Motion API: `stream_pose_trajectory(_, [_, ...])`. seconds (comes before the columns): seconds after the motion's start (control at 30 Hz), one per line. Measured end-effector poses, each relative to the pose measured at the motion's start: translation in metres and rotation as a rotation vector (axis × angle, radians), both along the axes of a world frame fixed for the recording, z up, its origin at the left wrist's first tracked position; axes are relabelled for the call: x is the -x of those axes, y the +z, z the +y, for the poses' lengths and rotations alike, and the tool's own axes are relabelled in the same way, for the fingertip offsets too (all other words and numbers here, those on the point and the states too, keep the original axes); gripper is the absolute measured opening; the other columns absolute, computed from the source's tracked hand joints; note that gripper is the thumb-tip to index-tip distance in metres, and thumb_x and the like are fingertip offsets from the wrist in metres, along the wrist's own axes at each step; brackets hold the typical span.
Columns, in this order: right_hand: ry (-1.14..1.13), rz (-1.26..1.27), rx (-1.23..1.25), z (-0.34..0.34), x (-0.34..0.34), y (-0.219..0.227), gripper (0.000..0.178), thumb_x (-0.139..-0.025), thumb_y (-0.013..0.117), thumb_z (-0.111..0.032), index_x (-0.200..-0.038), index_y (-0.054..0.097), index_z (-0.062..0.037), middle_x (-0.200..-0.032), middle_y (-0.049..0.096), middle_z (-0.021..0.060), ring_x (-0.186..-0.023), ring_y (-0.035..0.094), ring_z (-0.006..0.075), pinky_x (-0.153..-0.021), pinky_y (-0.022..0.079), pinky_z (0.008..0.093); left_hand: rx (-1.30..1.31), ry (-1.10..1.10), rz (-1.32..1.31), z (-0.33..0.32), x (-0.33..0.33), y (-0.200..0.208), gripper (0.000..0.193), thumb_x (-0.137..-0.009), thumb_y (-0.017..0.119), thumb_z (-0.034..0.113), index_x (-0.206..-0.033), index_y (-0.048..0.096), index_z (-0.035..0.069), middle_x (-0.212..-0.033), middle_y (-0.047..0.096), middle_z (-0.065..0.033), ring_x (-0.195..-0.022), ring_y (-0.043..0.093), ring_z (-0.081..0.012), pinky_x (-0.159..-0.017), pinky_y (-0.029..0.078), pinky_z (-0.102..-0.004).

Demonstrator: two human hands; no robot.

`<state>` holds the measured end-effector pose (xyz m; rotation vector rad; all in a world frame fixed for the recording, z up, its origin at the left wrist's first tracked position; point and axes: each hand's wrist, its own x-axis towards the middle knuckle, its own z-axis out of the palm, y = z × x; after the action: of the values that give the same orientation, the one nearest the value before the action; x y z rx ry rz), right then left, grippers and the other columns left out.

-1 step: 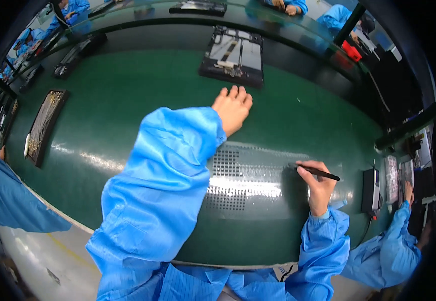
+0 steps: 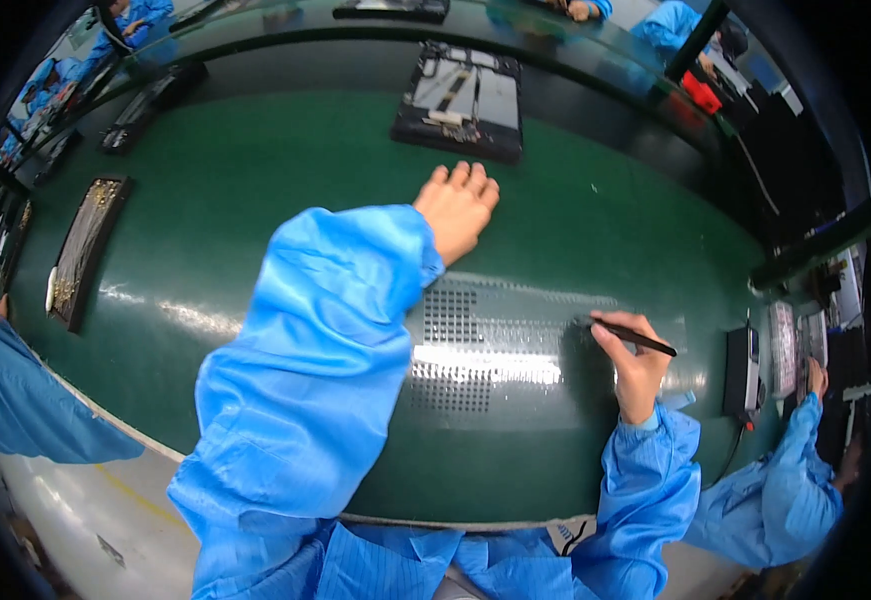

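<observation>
My left hand (image 2: 455, 210) is stretched out over the green bench, fingers apart and a little bent, nothing in it. Just beyond its fingertips lies a flat black tray (image 2: 455, 143) with grey panels and thin strips in it. In front of me a clear plastic sheet (image 2: 530, 395) lies on the bench; its left part carries rows of small black squares (image 2: 450, 315). My right hand (image 2: 635, 372) pinches a slim black tool (image 2: 643, 341), held like a pen, above the sheet's right part. Whether it is a pen or tweezers I cannot make out, and its tip is blurred.
A narrow dark tray (image 2: 88, 250) of thin cables stands at the left of the green bench (image 2: 255, 165). To the right is a black box (image 2: 742, 370) with a cord. A shelf rail (image 2: 575, 78) crosses the back. Co-workers in blue sit on both sides.
The whole scene sits slightly higher and farther left in the picture. Both hands keep nearly the same place over the bench, and the right one still holds the black tool.
</observation>
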<state>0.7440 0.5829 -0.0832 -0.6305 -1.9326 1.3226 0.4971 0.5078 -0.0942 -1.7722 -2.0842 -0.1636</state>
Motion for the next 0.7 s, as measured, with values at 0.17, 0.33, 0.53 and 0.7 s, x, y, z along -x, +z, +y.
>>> stream_pose_trajectory(0.17, [0.000,-0.039,-0.001,0.001,0.002,0.006,0.012,-0.067,0.060,0.000,-0.079,0.057,0.0031,-0.078,0.060,0.0063,-0.072,0.054,0.0112,-0.067,0.041,0.0207,0.044,-0.061,-0.083,-0.043,-0.002,0.022,0.037,-0.068,0.046,-0.001,-0.105,0.048,0.003,-0.112,0.045,-0.0150,-0.104,0.043,-0.0282,-0.089,0.033,-0.0363])
stream_pose_trajectory(0.33, [-0.037,0.020,0.064,-0.007,-0.003,0.010,0.011,-0.068,0.060,0.001,-0.078,0.058,0.0029,-0.079,0.060,0.0089,-0.073,0.055,0.0132,-0.069,0.041,0.0227,0.030,-0.236,-0.161,-0.091,-0.025,0.030,0.033,-0.068,0.048,-0.003,-0.101,0.050,0.002,-0.111,0.046,-0.0153,-0.101,0.045,-0.0313,-0.089,0.034,-0.0402])
stream_pose_trajectory(0.53, [0.151,0.089,0.217,-0.050,0.031,0.012,0.012,-0.067,0.062,0.001,-0.079,0.059,0.0027,-0.076,0.059,0.0070,-0.069,0.055,0.0098,-0.062,0.042,0.0194,0.147,-0.370,-0.210,-0.117,-0.047,0.020,0.037,-0.066,0.060,0.011,-0.101,0.052,0.003,-0.115,0.043,-0.0141,-0.108,0.041,-0.0289,-0.090,0.032,-0.0419])
stream_pose_trajectory(0.7, [0.131,0.123,0.246,-0.050,0.051,-0.001,0.009,-0.068,0.061,0.001,-0.076,0.059,0.0032,-0.071,0.059,0.0053,-0.065,0.053,0.0080,-0.059,0.041,0.0182,0.165,-0.367,-0.203,-0.118,-0.050,0.013,0.040,-0.066,0.062,0.015,-0.103,0.051,0.004,-0.117,0.042,-0.0131,-0.108,0.040,-0.0276,-0.090,0.032,-0.0408])
